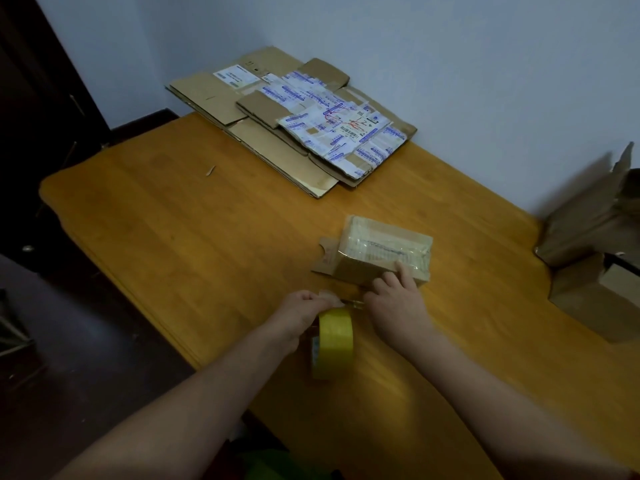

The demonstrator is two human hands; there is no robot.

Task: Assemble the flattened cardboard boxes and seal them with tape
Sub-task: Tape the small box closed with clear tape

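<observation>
The small box stood on the bench, just beyond both hands, its long axis running across the view from left to right, with an open flap lying flat at its left end. The right grip was the nearer one: its forefinger was stretched out and pressed on the box's near top edge, while the other fingers were curled under, and I could not tell whether they held anything. The left grip was closed on the top of the yellow tape roll, which hung on edge just short of the box. A short strip of tape seemed to run between the 2 hands. Judging by this, the next pull would carry the tape along the box's length. The stack of flattened boxes lay well apart at the far edge. Its shipping labels showed blue print, a barcode and red scribbles. Handwriting there looked like 12, and the rest was too small to read.
</observation>
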